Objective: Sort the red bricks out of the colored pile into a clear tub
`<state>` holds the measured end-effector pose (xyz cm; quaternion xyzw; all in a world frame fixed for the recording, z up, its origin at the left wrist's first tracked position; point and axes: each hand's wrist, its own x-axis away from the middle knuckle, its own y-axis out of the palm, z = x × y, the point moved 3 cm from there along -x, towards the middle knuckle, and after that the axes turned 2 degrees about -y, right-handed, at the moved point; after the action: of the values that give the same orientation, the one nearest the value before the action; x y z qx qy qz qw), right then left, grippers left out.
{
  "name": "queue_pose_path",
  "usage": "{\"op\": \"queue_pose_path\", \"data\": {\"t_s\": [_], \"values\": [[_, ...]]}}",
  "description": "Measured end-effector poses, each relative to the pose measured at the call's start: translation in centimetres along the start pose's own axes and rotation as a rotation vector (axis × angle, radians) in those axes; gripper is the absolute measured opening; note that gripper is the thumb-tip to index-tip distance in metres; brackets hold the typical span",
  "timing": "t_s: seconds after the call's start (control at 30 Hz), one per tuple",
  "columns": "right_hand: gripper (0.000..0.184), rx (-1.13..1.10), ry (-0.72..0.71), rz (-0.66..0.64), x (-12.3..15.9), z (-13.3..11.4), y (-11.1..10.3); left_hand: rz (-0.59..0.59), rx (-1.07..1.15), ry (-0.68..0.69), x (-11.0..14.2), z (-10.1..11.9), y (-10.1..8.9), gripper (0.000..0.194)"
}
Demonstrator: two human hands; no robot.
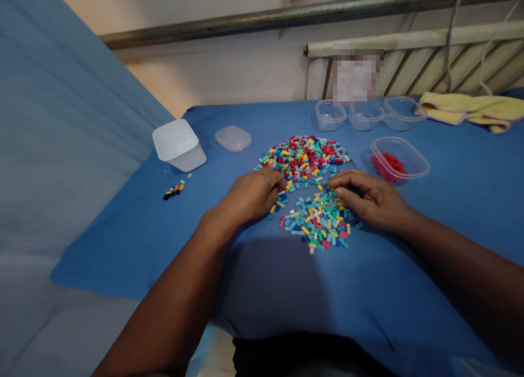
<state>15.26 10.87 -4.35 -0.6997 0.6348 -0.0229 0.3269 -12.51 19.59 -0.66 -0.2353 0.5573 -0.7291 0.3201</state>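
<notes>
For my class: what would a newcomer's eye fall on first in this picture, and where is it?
The multicoloured heap of small toy bricks stands out first, near the middle of the blue tabletop, with a looser spread of bricks nearer the person. The left hand and right hand frame them from either side. To the right, red pieces lie inside a clear plastic tub.

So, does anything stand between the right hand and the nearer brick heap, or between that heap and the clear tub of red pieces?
Nothing visible stands between the right hand and the nearer brick heap: the hand is at its far right edge. That hand lies between the heap and the clear tub of red pieces.
</notes>
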Motion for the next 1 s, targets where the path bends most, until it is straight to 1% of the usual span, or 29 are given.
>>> {"op": "queue_pose_path", "data": {"t_s": [0.07,0.13,0.23,0.37,0.5,0.63,0.77,0.87,1.0], "values": [[0.016,0.008,-0.036,0.010,0.2,-0.5,0.0,-0.025,-0.007,-0.006,0.1,0.3,-0.2,0.027],[0.015,0.009,-0.063,0.004,0.3,-0.8,0.1,-0.044,-0.005,-0.009,0.3,0.6,-0.5,0.030],[0.015,-0.002,-0.083,-0.006,0.2,-0.9,0.0,-0.067,0.017,-0.008,0.6,0.9,-1.0,0.035],[0.013,0.007,-0.105,-0.010,0.2,-0.8,0.0,-0.078,0.025,0.016,0.7,1.0,-1.1,0.036],[0.013,0.040,-0.136,-0.020,0.3,-1.0,0.1,-0.094,0.043,0.035,0.6,0.5,-0.9,0.031],[0.013,0.065,-0.159,-0.019,0.2,-1.2,0.1,-0.093,0.029,0.018,0.5,0.2,-0.8,0.026],[0.013,0.093,-0.175,-0.018,0.3,-1.3,0.0,-0.068,0.049,0.041,0.4,0.5,-0.8,0.024],[0.013,0.105,-0.186,-0.009,0.5,-1.3,-0.1,-0.074,0.070,0.075,0.3,0.8,-0.8,0.025],[0.011,0.103,-0.196,0.012,0.8,-1.0,-0.3,-0.072,0.086,0.014,0.2,0.5,-0.7,0.022]]}}
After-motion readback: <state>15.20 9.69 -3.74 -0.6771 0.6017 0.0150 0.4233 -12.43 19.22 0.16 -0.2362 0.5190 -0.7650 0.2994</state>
